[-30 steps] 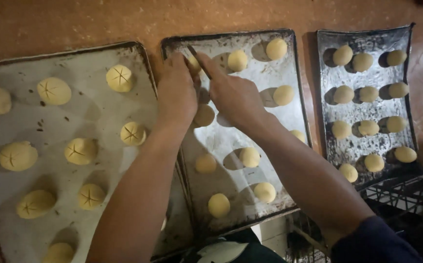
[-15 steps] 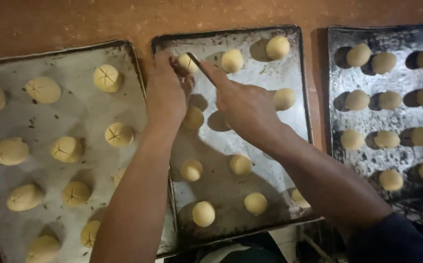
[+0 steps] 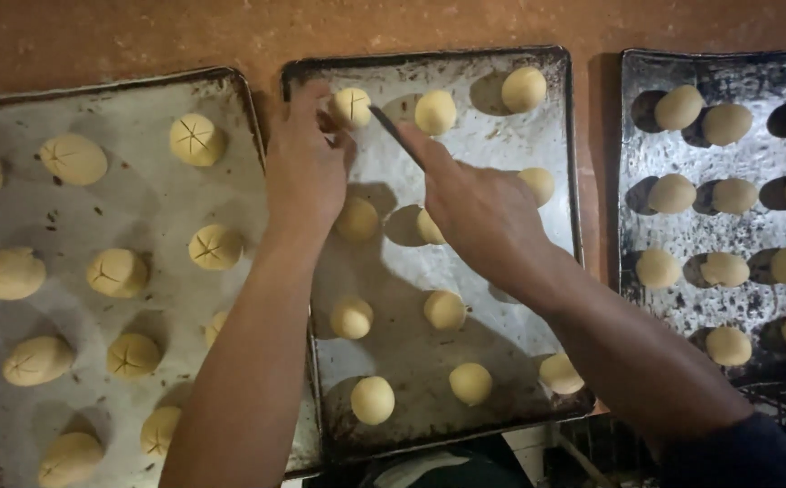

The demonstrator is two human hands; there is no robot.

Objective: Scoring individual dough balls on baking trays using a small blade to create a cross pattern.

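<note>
Dough ball (image 3: 351, 106) at the far left corner of the middle tray (image 3: 563, 226), left hand (image 3: 307, 167) pinching it, fingers narrow around its near side. Right hand (image 3: 483, 212) closed on a thin blade (image 3: 385, 125), tip pointing at that ball, just beside the left fingertips (image 3: 328, 119).

Risks, as I judge them:
- blade is close to the left fingers; a slip off the rounded dough could nick them.
- ball is soft; too hard a pinch would flatten it, too deep a cut would split it instead of scoring it.
- right forearm hangs over other balls (image 3: 444, 309) on the middle tray; dropping the wrist would squash one.
- left forearm crosses the seam with the left tray (image 3: 149, 190), where scored balls (image 3: 197, 139) sit near it; a sideways drag could smear their cuts.

Right tray (image 3: 632, 172) of plain balls lies well apart, little risk there.
</note>
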